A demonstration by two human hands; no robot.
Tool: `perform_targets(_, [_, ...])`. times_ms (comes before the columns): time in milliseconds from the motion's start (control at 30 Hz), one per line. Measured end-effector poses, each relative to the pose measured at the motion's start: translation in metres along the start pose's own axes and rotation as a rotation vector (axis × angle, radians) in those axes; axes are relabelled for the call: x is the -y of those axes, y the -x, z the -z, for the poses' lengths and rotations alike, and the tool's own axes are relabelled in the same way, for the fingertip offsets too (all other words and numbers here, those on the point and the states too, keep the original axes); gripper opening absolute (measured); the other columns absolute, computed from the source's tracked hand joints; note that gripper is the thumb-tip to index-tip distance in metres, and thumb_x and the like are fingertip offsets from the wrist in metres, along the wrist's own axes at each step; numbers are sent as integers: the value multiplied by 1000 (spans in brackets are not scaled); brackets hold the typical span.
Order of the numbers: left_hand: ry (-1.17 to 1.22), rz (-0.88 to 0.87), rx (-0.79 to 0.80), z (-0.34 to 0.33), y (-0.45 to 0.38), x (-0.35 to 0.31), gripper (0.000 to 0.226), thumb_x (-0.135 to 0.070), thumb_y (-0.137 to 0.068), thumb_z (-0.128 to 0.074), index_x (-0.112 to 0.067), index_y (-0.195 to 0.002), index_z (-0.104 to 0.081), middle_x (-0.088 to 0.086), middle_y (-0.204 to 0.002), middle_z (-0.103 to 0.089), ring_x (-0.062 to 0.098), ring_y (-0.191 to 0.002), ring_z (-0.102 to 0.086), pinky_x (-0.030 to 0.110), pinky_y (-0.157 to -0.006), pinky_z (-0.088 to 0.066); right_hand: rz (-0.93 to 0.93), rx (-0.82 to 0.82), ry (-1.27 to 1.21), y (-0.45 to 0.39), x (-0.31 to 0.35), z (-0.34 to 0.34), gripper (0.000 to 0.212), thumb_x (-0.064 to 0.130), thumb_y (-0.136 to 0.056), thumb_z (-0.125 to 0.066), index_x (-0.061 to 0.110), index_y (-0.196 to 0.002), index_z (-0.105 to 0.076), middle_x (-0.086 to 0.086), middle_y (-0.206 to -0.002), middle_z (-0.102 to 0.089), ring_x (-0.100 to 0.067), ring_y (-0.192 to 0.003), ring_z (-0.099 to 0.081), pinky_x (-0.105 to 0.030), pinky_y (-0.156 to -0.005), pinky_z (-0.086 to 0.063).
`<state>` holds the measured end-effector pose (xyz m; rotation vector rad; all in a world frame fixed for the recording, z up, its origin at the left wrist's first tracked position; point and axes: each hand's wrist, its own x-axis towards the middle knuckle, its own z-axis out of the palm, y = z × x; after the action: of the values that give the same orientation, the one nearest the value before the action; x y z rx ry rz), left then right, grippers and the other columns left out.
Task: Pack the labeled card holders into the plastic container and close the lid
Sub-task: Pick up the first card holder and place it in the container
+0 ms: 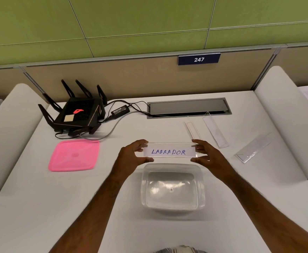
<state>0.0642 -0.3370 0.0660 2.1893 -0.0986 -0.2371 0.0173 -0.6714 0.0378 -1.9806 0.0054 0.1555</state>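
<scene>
A clear card holder [169,151] with a white label reading LABRADOR is held level between both hands, just above the far rim of the plastic container. My left hand [133,155] pinches its left end and my right hand [205,153] pinches its right end. The clear plastic container [200,189] stands open and holds nothing, near the table's middle front. Its pink lid [74,155] lies flat on the table to the left. Three more card holders lie on the table at the right: one [193,130], a second [215,132] and a third [253,148].
A black router with antennas [76,112] and its power brick [120,111] with cables sit at the back left. A grey cable hatch [188,107] is set in the table at the back. White side panels rise at both table ends.
</scene>
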Motion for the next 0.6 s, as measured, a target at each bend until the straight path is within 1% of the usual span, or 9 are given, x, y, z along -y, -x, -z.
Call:
perform_targets(67, [5,-3,-8,-1,-1,1,79,-39,-61,-97,-30,-132,-64,-18,-117,-70,-5,-107,-64,11,-84,-54,-1,-1,2,0,0,0,65,48,-79,-80,58,-133,-46,22,-128,-62,7,-122,-56,-16,-84,-57])
perform_targets(167, [1,-5,-15,-1,-2,1,80,-40,-61,-97,-29,-132,-64,-15,-118,-71,2,-110,-66,24,-90,-58,-6,4,-2,-2,-2,0,67,47,-80,-79,53,-138,-46,17,-131,-63,3,-123,-57,-22,-89,-58])
perform_targets(267, [-16,-14,-11,-1,-3,-1,79,-41,-61,-97,-30,-132,-63,-13,-120,-71,3,-109,-65,33,-94,-59,-3,0,9,-2,-1,2,68,47,-79,-79,51,-138,-46,16,-131,-63,6,-122,-56,-21,-89,-58])
perform_targets(400, [-43,-25,-1,-1,-1,-3,73,-42,-62,-96,-36,-126,-62,-16,-117,-71,3,-108,-65,40,-96,-59,-6,18,-1,0,-1,3,70,36,-78,-86,41,-137,-48,11,-131,-62,-3,-125,-57,-27,-90,-59])
perform_targets(433, [-53,-29,6,-2,1,-3,71,-42,-62,-97,-37,-123,-61,-18,-116,-71,4,-108,-65,41,-96,-58,-8,21,0,1,-1,3,67,34,-79,-86,38,-135,-49,11,-131,-62,-3,-124,-58,-26,-89,-59])
perform_targets(500, [-85,-39,24,-4,6,-2,67,-43,-61,-96,-38,-116,-58,-22,-113,-69,3,-109,-64,43,-96,-57,-4,21,29,4,0,3,55,33,-82,-83,34,-128,-52,13,-132,-61,-4,-122,-60,-23,-84,-58])
perform_targets(600, [-138,-45,48,-10,16,2,64,-44,-60,-96,-38,-107,-53,-25,-109,-67,1,-110,-61,43,-97,-54,25,56,106,10,-1,3,44,31,-86,-80,37,-119,-51,19,-132,-61,-4,-121,-59,-23,-78,-57])
